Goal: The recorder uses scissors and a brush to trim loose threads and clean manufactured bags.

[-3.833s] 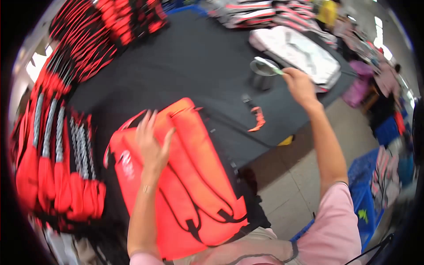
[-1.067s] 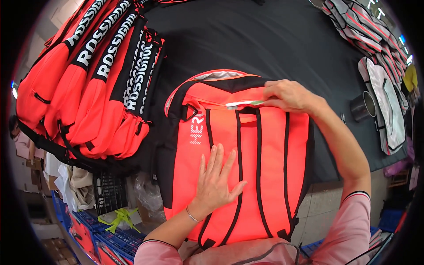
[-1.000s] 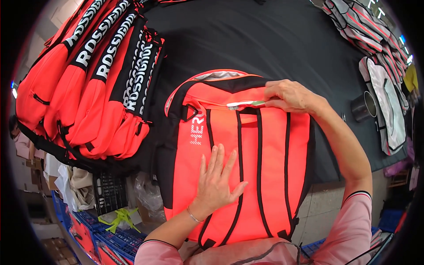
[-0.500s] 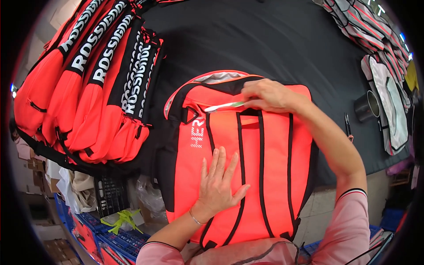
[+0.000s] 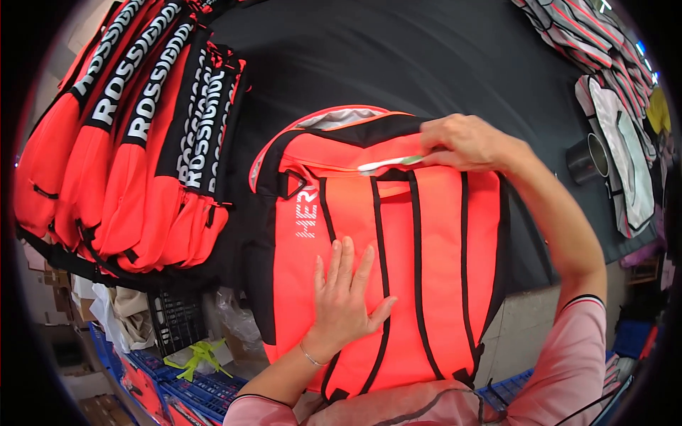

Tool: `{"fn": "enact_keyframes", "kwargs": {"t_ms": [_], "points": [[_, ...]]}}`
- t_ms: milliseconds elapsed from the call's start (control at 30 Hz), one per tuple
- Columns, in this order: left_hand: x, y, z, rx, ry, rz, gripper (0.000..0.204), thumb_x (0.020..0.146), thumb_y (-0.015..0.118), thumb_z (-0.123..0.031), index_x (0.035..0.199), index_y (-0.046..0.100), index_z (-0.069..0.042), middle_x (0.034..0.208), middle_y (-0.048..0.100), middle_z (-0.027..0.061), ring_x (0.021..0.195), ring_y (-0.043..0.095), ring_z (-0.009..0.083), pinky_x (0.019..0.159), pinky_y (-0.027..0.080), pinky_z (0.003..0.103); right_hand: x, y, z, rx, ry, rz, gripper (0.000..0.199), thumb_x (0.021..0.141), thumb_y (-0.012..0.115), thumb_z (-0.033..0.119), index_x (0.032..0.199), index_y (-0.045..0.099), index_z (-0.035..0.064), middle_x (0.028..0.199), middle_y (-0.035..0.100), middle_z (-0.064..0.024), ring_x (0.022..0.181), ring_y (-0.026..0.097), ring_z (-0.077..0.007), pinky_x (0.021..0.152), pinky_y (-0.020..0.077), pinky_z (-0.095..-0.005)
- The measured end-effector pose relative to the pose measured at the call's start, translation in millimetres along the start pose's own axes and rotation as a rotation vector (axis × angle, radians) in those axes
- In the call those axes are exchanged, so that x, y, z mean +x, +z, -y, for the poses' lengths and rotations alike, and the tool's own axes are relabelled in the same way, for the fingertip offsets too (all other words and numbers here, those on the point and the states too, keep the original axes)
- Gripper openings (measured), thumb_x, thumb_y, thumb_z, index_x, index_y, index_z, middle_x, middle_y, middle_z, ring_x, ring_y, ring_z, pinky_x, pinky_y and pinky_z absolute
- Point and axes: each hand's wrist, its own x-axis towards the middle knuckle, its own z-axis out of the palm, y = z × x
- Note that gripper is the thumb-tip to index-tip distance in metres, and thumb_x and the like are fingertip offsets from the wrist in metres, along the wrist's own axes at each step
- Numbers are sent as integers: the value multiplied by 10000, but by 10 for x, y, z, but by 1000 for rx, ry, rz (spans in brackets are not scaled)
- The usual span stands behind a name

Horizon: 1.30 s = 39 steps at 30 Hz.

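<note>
A bright red-orange and black backpack (image 5: 298,277) lies in front of me, its two padded shoulder straps facing up and its top opening showing a grey lining. My left hand (image 5: 346,302) rests flat on the back panel and the left strap, fingers spread. Near the bag's top edge, my right hand (image 5: 465,144) is closed around a slim white and green toothbrush (image 5: 387,165). Its white end touches or hovers just over the fabric above the straps; I cannot tell which. My right fingers hide the rest of its handle.
Several similar red and black bags (image 5: 121,163) stand packed together at the left. The table has a black cloth (image 5: 341,57). At the right are a dark metal cup (image 5: 588,160), a grey bag piece (image 5: 619,156) and piled grey pieces (image 5: 582,42). Blue crates (image 5: 192,390) sit below.
My right hand has slid the toothbrush to the right along the bag's top. My left hand stays flat on the bag. The whole view has shifted slightly.
</note>
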Motion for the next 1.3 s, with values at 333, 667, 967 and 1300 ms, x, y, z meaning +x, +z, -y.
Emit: {"fn": "enact_keyframes", "kwargs": {"t_ms": [333, 667, 967, 1300], "points": [[-6, -1, 23, -2, 0, 27, 864, 818, 657, -496, 1468, 368, -6, 1506, 292, 320, 1440, 240, 429, 1145, 136, 566, -37, 131, -22, 31, -126, -124, 159, 858, 660, 183, 854, 628, 27, 851, 594, -75, 802, 605, -302, 682, 447, -424], [17, 2, -10, 7, 34, -19, 833, 847, 614, -524, 1472, 374, -29, 1485, 332, 316, 1417, 301, 422, 1130, 197, 574, 268, 287, 111, 148, -154, -124, 217, 888, 652, 260, 930, 618, 49, 905, 612, -74, 919, 609, -289, 755, 483, -418], [6, 17, -17, -14, 16, -16, 860, 833, 632, -536, 1476, 366, -31, 1498, 303, 322, 1424, 273, 438, 1138, 173, 567, 237, 240, 138, 123, -110, -101, 178, 864, 666, 192, 868, 622, 20, 870, 591, -84, 851, 609, -296, 720, 471, -405], [20, 17, -20, -5, 0, -16, 855, 820, 655, -495, 1477, 365, -30, 1495, 311, 321, 1423, 279, 435, 1133, 176, 573, 148, 13, 134, 1, -100, -13, 190, 875, 643, 222, 909, 626, 36, 944, 626, -81, 986, 602, -311, 795, 503, -419]]}}
